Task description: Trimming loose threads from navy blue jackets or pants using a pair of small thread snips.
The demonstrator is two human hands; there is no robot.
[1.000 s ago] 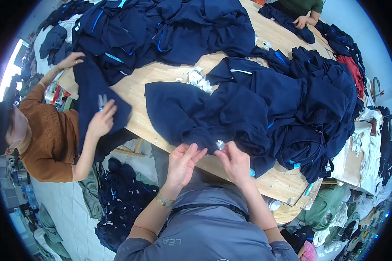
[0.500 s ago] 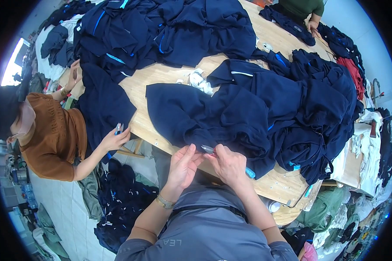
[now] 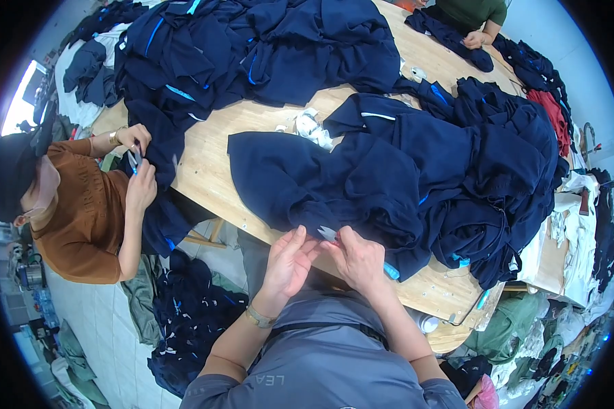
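Thread snips [image 3: 327, 233] with a pale pointed blade end stick out from my right hand [image 3: 359, 260], whose fingers are wrapped round them. The blades point left, over the near edge of a navy garment [image 3: 327, 170] spread on the table. Close beside the blades, my left hand [image 3: 288, 264] has its thumb and fingers drawn together in a pinch. What lies between those fingertips is too small to make out. A bright blue strip [image 3: 391, 270] shows on the garment just right of my right hand.
More navy garments [image 3: 307, 48] are heaped across the wooden table [image 3: 215, 146], with white scraps [image 3: 312, 126] between piles. At left a co-worker in brown [image 3: 92, 211] handles navy cloth with blue snips [image 3: 134, 161]. Another person [image 3: 474, 17] works at the far right. Dark cloth [image 3: 184, 320] lies below left.
My hands stay nearly in place, while the snips' blades now look wider apart. The brown-clad co-worker has brought both hands together at the cloth. The far person's hand has shifted left.
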